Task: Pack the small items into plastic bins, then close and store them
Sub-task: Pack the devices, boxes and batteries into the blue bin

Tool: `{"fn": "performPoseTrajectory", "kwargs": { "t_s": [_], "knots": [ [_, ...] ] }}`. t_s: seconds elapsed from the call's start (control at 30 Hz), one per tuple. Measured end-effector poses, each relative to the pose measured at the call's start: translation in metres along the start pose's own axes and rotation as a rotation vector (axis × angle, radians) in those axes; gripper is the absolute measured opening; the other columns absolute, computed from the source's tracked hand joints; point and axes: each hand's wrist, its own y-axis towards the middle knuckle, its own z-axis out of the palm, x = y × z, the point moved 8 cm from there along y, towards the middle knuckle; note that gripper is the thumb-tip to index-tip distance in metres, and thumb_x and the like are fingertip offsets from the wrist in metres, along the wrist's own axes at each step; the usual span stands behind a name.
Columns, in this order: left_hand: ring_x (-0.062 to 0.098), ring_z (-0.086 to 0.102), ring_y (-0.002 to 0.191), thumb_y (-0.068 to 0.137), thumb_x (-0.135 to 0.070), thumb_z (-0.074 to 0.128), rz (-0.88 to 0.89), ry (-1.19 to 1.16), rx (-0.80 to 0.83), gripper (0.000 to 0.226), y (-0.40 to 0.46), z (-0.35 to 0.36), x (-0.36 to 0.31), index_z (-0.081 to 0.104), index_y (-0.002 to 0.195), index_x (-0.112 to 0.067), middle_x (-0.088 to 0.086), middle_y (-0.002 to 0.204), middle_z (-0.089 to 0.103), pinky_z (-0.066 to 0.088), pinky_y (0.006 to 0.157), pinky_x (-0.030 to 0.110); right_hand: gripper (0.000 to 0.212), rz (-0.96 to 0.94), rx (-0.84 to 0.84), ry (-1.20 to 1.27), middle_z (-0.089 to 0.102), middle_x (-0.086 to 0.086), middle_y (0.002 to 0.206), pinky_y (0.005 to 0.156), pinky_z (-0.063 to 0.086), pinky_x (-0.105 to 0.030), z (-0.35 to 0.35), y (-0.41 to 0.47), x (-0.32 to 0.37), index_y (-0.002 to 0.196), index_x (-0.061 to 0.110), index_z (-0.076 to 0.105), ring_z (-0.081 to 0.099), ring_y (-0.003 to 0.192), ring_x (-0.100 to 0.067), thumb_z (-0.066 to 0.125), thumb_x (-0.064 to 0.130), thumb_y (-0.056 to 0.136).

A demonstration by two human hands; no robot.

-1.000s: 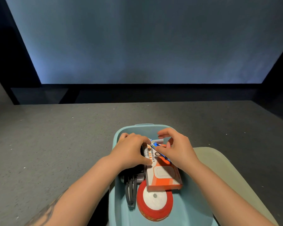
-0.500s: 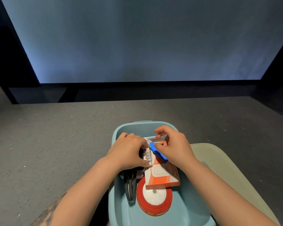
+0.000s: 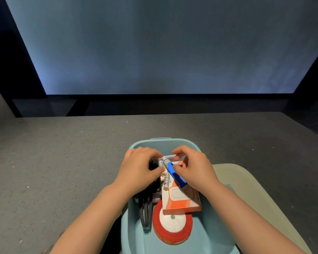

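Step in hand: packing. The light blue plastic bin (image 3: 215, 237) stands at the near edge of the grey surface (image 3: 62, 162), lid off. Just to its right, partly behind the right forearm, lies a pale green panel (image 3: 255, 195), probably the bin's lid, though only part of it shows.

Contents, near to far:
- A red ribbon spool (image 3: 173, 226) with a white core lies flat at the near middle of the bin.
- A bundle of dark straps (image 3: 145, 211) stands on edge along the left wall.
- An orange-and-white carton (image 3: 182, 200) lies flat, its near end overlapping the spool.
- A pack of batteries (image 3: 166, 178) lies along the carton's left edge.
- A white box (image 3: 170, 157) shows at the far end, between the two hands.

Grip state: the left hand (image 3: 140, 171) has its fingers curled around the far end of the battery pack and a dark item beneath it. The right hand (image 3: 193, 169) pinches a blue tube (image 3: 174, 174), which slants across the carton with its white-capped end pointing far-left.

Next move, as judged: seat the tube and the batteries flat and below the rim, then release both hands. The lid will only close if nothing stands proud. The tube is round and may roll off the carton; wedging it beside the batteries would steady it.
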Motion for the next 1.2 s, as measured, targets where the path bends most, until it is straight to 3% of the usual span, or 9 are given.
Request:
{"fn": "performPoseTrajectory", "kwargs": {
  "t_s": [0.1, 0.33, 0.43, 0.6, 0.77, 0.87, 0.97, 1.2],
  "knots": [
    [0.005, 0.056, 0.099, 0.079, -0.027, 0.071, -0.148, -0.187, -0.203, 0.019, -0.027, -0.036, 0.030, 0.067, 0.097, -0.033, -0.021, 0.096, 0.064, 0.040, 0.096, 0.040, 0.028, 0.013, 0.027, -0.039, 0.063, 0.021, 0.092, 0.058, 0.039, -0.018, 0.002, 0.000, 0.006, 0.105, 0.037, 0.057, 0.053, 0.067, 0.000, 0.066, 0.027, 0.081],
    [0.009, 0.056, 0.093, 0.082, -0.019, 0.068, -0.376, -0.122, -0.380, 0.016, -0.097, -0.119, 0.108, 0.068, 0.096, -0.028, -0.016, 0.096, 0.063, 0.044, 0.088, 0.042, 0.028, -0.217, 0.104, -0.025, 0.061, 0.021, 0.090, 0.070, 0.044, -0.024, 0.041, -0.015, 0.134, 0.102, 0.035, 0.060, 0.055, 0.078, 0.000, 0.067, 0.027, 0.076],
    [0.009, 0.056, 0.094, 0.082, -0.021, 0.069, -0.477, -0.083, -0.363, 0.017, -0.139, -0.138, 0.144, 0.068, 0.097, -0.029, -0.016, 0.098, 0.064, 0.043, 0.090, 0.040, 0.027, -0.320, 0.189, 0.020, 0.057, 0.025, 0.094, 0.070, 0.043, -0.020, 0.081, -0.036, 0.194, 0.103, 0.040, 0.056, 0.055, 0.080, 0.002, 0.064, 0.037, 0.078],
    [0.008, 0.055, 0.100, 0.082, -0.026, 0.068, -0.679, -0.060, -0.264, 0.021, -0.218, -0.156, 0.218, 0.065, 0.101, -0.033, -0.018, 0.104, 0.062, 0.040, 0.095, 0.035, 0.026, -0.319, 0.357, 0.076, 0.054, 0.029, 0.095, 0.064, 0.037, -0.008, 0.165, -0.065, 0.250, 0.104, 0.042, 0.055, 0.052, 0.079, 0.007, 0.063, 0.044, 0.080],
    [0.007, 0.053, 0.105, 0.083, -0.026, 0.067, -0.818, -0.031, -0.309, 0.023, -0.277, -0.196, 0.289, 0.062, 0.104, -0.036, -0.019, 0.106, 0.059, 0.039, 0.098, 0.035, 0.026, -0.262, 0.423, 0.099, 0.057, 0.025, 0.095, 0.067, 0.044, -0.017, 0.240, -0.050, 0.296, 0.104, 0.039, 0.058, 0.054, 0.075, 0.006, 0.066, 0.036, 0.080],
    [0.009, 0.051, 0.109, 0.083, -0.025, 0.067, -0.876, -0.012, -0.305, 0.027, -0.298, -0.214, 0.329, 0.061, 0.108, -0.034, -0.016, 0.113, 0.057, 0.039, 0.099, 0.036, 0.031, -0.267, 0.439, 0.122, 0.058, 0.021, 0.106, 0.074, 0.045, -0.022, 0.289, -0.029, 0.332, 0.110, 0.039, 0.058, 0.055, 0.088, 0.001, 0.064, 0.032, 0.081],
    [0.009, 0.050, 0.113, 0.083, -0.024, 0.066, -0.875, -0.018, -0.278, 0.033, -0.300, -0.222, 0.362, 0.059, 0.114, -0.034, -0.016, 0.117, 0.054, 0.039, 0.100, 0.034, 0.037, -0.313, 0.446, 0.109, 0.055, 0.011, 0.118, 0.087, 0.041, -0.025, 0.335, -0.006, 0.368, 0.121, 0.034, 0.056, 0.047, 0.113, -0.011, 0.060, 0.032, 0.085],
    [0.008, 0.048, 0.115, 0.084, -0.021, 0.063, -0.751, 0.028, -0.196, 0.037, -0.262, -0.211, 0.410, 0.057, 0.119, -0.030, -0.014, 0.119, 0.053, 0.040, 0.097, 0.027, 0.048, -0.330, 0.460, -0.100, 0.045, -0.003, 0.131, 0.101, 0.035, -0.036, 0.407, 0.042, 0.416, 0.131, 0.028, 0.048, 0.038, 0.126, -0.025, 0.057, 0.046, 0.088]
  ]
}}
